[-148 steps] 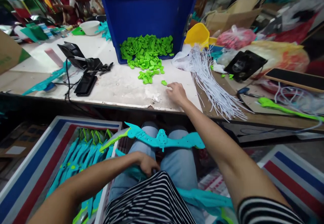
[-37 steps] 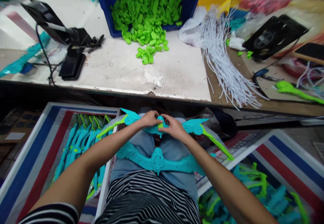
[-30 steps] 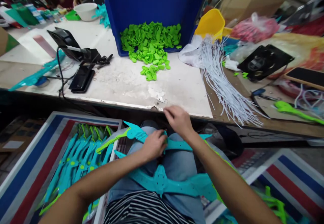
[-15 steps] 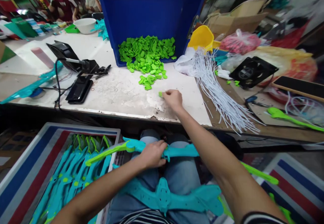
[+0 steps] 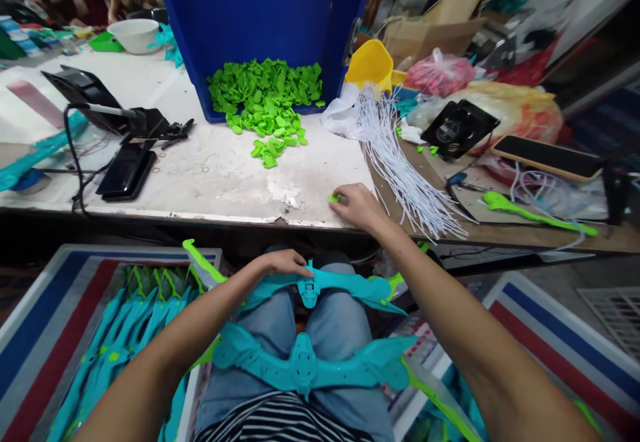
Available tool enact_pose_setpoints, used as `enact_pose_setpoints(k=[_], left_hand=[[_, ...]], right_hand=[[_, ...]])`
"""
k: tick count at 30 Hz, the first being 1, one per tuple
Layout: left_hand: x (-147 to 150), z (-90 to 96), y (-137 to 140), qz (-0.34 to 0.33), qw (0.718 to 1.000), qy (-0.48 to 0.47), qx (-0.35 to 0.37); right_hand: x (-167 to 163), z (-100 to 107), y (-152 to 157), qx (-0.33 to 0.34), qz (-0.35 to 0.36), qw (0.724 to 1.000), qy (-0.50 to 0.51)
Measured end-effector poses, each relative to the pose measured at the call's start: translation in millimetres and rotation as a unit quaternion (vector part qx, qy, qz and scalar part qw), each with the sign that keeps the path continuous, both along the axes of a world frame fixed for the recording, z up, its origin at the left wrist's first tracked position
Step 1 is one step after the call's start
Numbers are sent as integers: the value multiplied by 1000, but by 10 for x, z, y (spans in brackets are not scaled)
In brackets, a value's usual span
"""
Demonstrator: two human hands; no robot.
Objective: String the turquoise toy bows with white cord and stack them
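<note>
Right hand [image 5: 357,203] pinches a green piece [image 5: 335,198], maybe touching the table [image 5: 225,192]; left hand [image 5: 286,262] grips the farther teal bow [image 5: 350,283]

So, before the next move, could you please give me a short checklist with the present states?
1. Right hand holds a small green part: ok.
2. Left hand touches the upper bow-shaped piece: ok.
3. Left hand's grip firm: cannot tell.
4. Lower bow-shaped piece lies across the lap: ok.
5. Loose green pieces all inside the blue bin: not ok, some lie on the table.
</note>
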State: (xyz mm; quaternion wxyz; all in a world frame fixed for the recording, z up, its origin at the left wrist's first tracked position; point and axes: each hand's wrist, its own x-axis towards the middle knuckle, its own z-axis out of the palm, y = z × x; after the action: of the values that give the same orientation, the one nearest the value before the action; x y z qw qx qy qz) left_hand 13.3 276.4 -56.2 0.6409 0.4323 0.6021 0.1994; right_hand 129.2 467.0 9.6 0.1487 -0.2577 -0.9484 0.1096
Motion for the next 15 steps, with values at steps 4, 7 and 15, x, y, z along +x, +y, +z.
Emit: enact_pose_setpoints(k=[4,7,15], left_hand=[[6,-24,-14,7,1000,-14,3],[13,-56,-24,23,999,-37,-24],[57,-57,-20,52,998,-12,-36]], right_hand=[[127,-68,-150,-12,29,998,50],[404,-164,-619,-23,109,990,88],[995,-839,-1504,-45,177,983,24]])
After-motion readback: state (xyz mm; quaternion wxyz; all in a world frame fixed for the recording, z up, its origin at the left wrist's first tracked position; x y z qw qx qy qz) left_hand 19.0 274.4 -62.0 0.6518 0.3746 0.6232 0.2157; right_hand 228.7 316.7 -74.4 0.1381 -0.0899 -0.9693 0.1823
